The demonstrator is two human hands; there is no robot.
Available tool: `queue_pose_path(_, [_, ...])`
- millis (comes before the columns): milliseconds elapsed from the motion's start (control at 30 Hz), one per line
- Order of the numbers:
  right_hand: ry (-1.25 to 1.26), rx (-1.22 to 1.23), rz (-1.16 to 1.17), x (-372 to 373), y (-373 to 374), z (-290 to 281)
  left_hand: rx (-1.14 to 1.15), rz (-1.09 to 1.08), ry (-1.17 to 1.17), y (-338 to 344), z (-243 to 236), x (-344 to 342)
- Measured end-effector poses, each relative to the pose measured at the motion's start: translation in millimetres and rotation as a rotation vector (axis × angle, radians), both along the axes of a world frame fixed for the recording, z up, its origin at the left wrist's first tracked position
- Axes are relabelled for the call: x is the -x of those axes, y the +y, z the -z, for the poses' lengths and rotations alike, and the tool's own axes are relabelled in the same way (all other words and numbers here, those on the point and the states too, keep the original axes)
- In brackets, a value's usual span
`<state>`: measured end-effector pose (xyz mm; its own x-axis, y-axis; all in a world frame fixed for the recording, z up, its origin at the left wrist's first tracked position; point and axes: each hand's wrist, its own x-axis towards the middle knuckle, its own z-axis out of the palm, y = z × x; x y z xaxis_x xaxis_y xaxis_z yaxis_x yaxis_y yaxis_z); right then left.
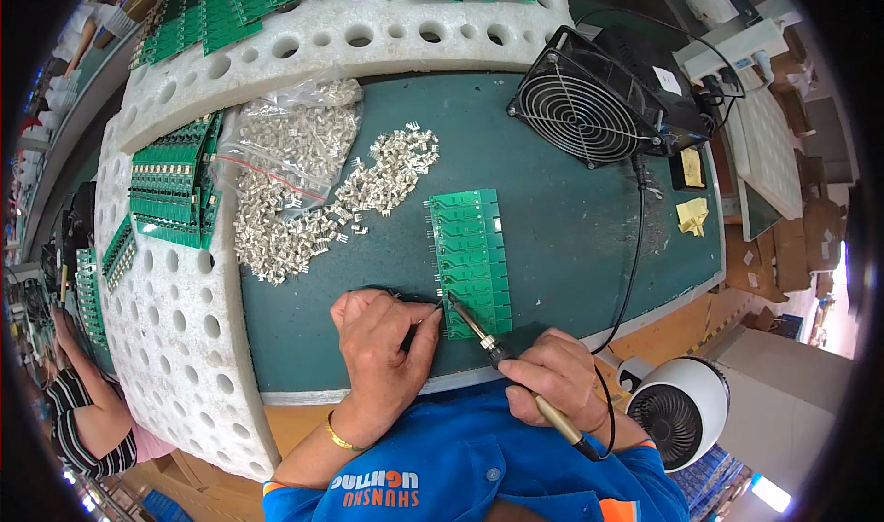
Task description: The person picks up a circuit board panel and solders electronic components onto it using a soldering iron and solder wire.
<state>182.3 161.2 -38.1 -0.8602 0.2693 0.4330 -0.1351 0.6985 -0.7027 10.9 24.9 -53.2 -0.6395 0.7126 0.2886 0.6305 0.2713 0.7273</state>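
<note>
Probably soldering the board (471, 260) near the front edge of the table (580, 246), grasping the iron (494, 348) in the right hand (555, 381), with left hand (380, 345) curled (cannot tell on what), next needing steady contact.

2 forearms (318, 450) angle up from below; left hand (383, 345) curled, thumb raised; right hand (555, 379) closed.
</note>
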Motion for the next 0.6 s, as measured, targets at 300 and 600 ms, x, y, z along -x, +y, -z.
queue_pose_path(300, [0.001,-0.037,-0.020,-0.7,-1.0,0.0,0.004,0.011,-0.003,-0.7,0.1,0.4])
queue_pose_path(600, [0.004,-0.037,-0.019,-1.3,-1.1,1.3,-0.003,0.010,-0.002,-0.2,0.5,0.3])
